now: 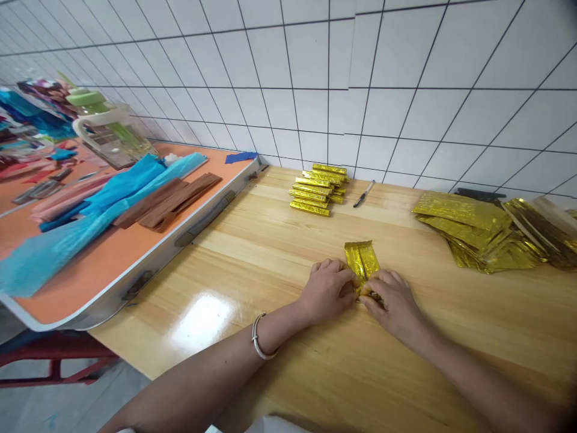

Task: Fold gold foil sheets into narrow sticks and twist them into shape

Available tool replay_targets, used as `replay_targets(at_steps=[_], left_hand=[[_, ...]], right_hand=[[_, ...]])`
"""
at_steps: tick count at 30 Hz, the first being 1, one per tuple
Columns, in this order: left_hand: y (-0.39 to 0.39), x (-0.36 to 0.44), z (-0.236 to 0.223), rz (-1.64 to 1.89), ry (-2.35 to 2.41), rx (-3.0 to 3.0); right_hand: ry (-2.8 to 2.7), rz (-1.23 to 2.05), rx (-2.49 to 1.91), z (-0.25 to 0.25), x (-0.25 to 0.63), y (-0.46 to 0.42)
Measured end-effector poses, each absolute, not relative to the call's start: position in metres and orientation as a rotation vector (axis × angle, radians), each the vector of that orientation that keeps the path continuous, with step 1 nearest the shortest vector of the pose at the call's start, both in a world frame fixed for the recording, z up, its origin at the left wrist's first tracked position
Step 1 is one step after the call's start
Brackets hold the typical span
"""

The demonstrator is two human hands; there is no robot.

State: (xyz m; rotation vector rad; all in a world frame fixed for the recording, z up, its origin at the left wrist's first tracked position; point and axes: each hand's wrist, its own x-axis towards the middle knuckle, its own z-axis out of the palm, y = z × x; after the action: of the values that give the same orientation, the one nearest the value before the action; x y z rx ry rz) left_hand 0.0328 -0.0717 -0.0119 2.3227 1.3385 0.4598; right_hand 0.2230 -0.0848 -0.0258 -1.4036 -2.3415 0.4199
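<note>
A small sheet of shiny gold foil (362, 257) lies on the wooden table, with a seam running down its middle. Its near end is pinched between my two hands, and part of it is hidden under my fingers. My left hand (328, 287) grips the left side of that end. From the right, my right hand (391, 302) pinches the same end with thumb and fingers. Beyond my hands, a stack of narrow gold foil rolls (313, 193) sits near the wall. A loose pile of flat gold foil sheets (473, 231) lies to the right.
A pen (364, 193) lies between the rolls and the sheets. An orange folding table (103, 264) adjoins on the left, carrying blue crepe paper (121, 186), brown strips (174, 201) and a clear jug (119, 141). A white tiled wall (306, 66) stands behind.
</note>
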Motion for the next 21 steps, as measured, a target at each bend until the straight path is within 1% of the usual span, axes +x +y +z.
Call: replay_targets(at_steps=[14, 21], left_hand=[[-0.073, 0.032, -0.009, 0.451, 1.339, 2.321], [-0.084, 0.037, -0.008, 0.462, 1.359, 2.448]], right_hand=[[-2.361, 0.438, -1.394, -0.026, 0.224, -0.084], [-2.365, 0.438, -1.402, -0.027, 0.225, -0.083]])
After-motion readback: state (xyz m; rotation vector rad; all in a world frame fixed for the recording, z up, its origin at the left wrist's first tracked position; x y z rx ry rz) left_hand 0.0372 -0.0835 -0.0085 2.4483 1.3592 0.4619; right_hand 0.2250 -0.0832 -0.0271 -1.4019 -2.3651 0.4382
